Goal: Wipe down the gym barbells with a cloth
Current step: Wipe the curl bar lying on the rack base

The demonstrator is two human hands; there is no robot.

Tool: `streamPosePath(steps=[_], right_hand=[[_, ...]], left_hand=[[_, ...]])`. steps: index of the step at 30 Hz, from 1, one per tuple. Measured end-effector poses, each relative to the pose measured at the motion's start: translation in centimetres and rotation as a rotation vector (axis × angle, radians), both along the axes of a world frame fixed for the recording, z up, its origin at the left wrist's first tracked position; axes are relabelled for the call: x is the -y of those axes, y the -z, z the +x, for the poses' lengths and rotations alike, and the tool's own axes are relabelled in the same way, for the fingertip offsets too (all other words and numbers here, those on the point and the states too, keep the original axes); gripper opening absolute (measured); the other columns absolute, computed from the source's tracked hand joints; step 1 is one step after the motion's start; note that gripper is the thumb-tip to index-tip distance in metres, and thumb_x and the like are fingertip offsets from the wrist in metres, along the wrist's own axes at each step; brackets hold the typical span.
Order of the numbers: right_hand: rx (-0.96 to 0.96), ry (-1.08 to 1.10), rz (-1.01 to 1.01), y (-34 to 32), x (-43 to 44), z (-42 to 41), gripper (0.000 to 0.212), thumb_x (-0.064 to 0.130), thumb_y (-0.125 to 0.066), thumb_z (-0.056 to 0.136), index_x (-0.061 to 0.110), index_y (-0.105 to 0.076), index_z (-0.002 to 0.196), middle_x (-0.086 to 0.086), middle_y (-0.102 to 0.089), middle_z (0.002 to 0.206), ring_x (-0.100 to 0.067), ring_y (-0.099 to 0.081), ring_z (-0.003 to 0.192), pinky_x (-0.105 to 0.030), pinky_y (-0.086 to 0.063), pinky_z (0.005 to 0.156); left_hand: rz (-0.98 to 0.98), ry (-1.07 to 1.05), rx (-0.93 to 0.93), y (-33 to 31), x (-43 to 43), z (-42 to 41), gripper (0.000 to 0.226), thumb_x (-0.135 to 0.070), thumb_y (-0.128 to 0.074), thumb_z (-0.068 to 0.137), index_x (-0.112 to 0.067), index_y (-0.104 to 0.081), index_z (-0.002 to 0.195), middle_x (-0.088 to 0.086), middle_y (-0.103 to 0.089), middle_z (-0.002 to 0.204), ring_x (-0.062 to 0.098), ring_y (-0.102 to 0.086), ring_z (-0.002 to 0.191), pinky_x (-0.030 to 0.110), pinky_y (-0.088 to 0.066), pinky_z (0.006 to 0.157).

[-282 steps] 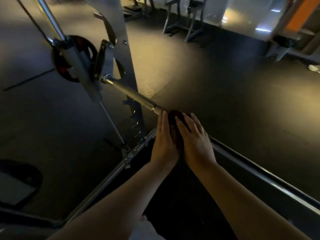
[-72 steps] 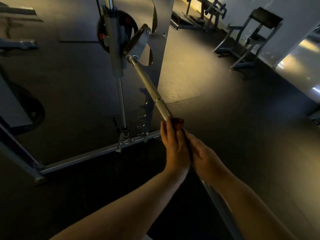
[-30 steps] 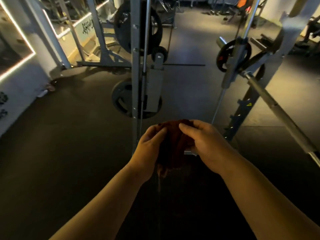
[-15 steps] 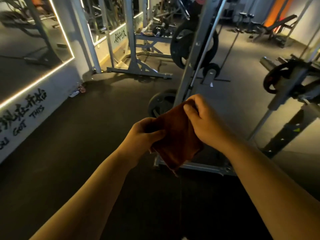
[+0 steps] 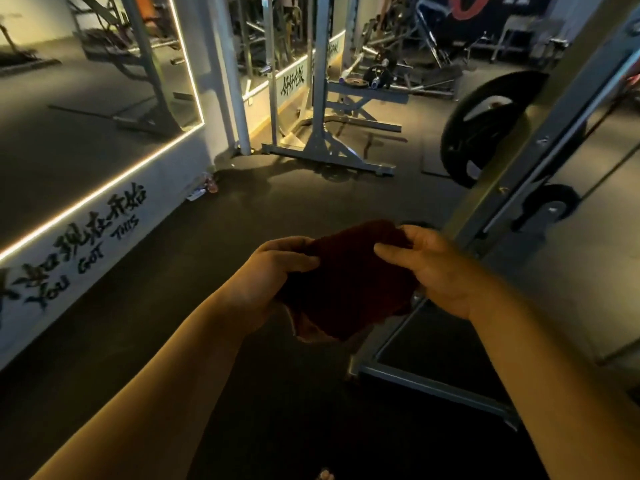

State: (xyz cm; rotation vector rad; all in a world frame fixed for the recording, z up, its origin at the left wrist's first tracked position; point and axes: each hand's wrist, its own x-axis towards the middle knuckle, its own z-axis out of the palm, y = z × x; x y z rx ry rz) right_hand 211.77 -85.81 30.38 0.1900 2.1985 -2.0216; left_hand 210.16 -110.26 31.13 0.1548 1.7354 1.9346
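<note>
Probably readying a clean face, left hand (image 5: 273, 271) and right hand (image 5: 440, 268) hold the cloth (image 5: 349, 289), each grip pinching one edge.

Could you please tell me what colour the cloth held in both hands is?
Dark red, maroon in this dim light; the cloth shows in the head view.

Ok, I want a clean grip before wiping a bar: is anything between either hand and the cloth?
Nothing visible. The left hand grips the cloth at its left edge and the right hand pinches its upper right corner, with bare fingers directly on the fabric.
</note>
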Motion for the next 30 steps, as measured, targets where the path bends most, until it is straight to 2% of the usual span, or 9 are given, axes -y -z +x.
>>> streamPosePath(steps=[3,6,10,13,16,20,22,25,30], right_hand=[[-0.073,-0.051,0.102,-1.1,1.7,-4.9,0.016,0.026,-0.075,0.09,0.026,-0.074,0.105,-0.003,-0.078,0.101,-0.022,-0.076,0.095,-0.038,-0.061,0.081],[-0.057,0.018,-0.015,-1.6,3.4,-9.5,0.009,0.033,-0.073,0.089,0.029,-0.078,0.095,-0.003,-0.078,0.099,-0.023,-0.075,0.097,-0.037,-0.06,0.079],[0.233,-0.043,-0.171,0.3,4.5,-13.8,0.058,0.057,-0.064,0.087,0.012,-0.067,0.123,-0.01,-0.075,0.117,-0.029,-0.071,0.111,-0.051,-0.051,0.101],[0.277,-0.111,-0.282,2.2,6.5,-16.4,0.052,0.037,-0.062,0.096,0.007,-0.056,0.139,-0.014,-0.067,0.133,-0.03,-0.064,0.125,-0.053,-0.041,0.11],[0.193,0.068,-0.472,2.2,9.4,-20.6,0.043,0.021,-0.056,0.1,0.004,-0.056,0.139,-0.02,-0.065,0.134,-0.035,-0.065,0.121,-0.048,-0.052,0.097],[0.263,0.178,-0.653,1.2,13.0,-25.6,0.038,0.025,-0.041,0.105,0.012,-0.058,0.137,-0.018,-0.067,0.131,-0.036,-0.066,0.121,-0.056,-0.046,0.108],[0.245,0.208,-0.597,0.6,14.0,-27.9,0.038,0.028,-0.038,0.107,0.014,-0.057,0.136,-0.014,-0.069,0.13,-0.032,-0.067,0.12,-0.055,-0.044,0.11],[0.145,0.423,-0.507,-0.3,14.2,-31.6,0.031,0.027,-0.049,0.105,0.012,-0.059,0.13,-0.012,-0.073,0.121,-0.027,-0.072,0.11,-0.051,-0.051,0.105],[0.033,0.769,-0.083,-0.2,12.8,-37.3,0.044,0.036,-0.068,0.095,0.026,-0.047,0.132,-0.007,-0.064,0.117,-0.024,-0.069,0.104,-0.048,-0.058,0.094]], left_hand=[[-0.1,0.12,-0.01,-1.2,0.5,-3.9,0.029,-0.03,-0.058,0.09,-0.011,-0.071,0.107,0.011,-0.076,0.105,0.021,-0.074,0.093,0.031,-0.058,0.08],[-0.042,-0.017,-0.054,-1.3,0.4,-8.1,0.033,-0.023,-0.059,0.099,0.001,-0.061,0.122,0.017,-0.072,0.109,0.028,-0.071,0.094,0.035,-0.06,0.076],[0.119,-0.148,0.034,-1.8,2.0,-13.6,0.025,-0.023,-0.057,0.102,-0.011,-0.059,0.124,0.013,-0.071,0.104,0.021,-0.075,0.08,0.034,-0.061,0.065],[0.113,-0.128,0.03,-1.6,3.5,-17.9,0.025,-0.023,-0.056,0.102,-0.013,-0.057,0.125,0.017,-0.066,0.115,0.025,-0.075,0.084,0.04,-0.062,0.069],[0.114,-0.076,-0.013,-1.6,5.4,-23.1,0.023,-0.02,-0.057,0.102,-0.015,-0.059,0.124,0.016,-0.066,0.12,0.028,-0.075,0.094,0.043,-0.062,0.076],[0.08,0.014,-0.087,-2.3,7.3,-30.1,0.026,-0.017,-0.058,0.1,-0.018,-0.058,0.126,0.011,-0.067,0.12,0.028,-0.072,0.102,0.047,-0.062,0.084],[0.049,0.044,-0.098,-2.6,7.9,-33.6,0.026,-0.015,-0.06,0.099,-0.02,-0.058,0.125,0.01,-0.068,0.119,0.026,-0.073,0.1,0.045,-0.063,0.082],[0.036,0.053,-0.117,-2.5,8.0,-38.6,0.027,-0.011,-0.063,0.097,-0.02,-0.058,0.123,0.008,-0.069,0.116,0.022,-0.075,0.094,0.034,-0.062,0.072],[0.001,0.151,-0.258,-1.3,5.4,-46.1,0.05,-0.003,-0.062,0.096,-0.027,-0.045,0.136,0.004,-0.061,0.124,0.011,-0.072,0.096,0.028,-0.061,0.072]])
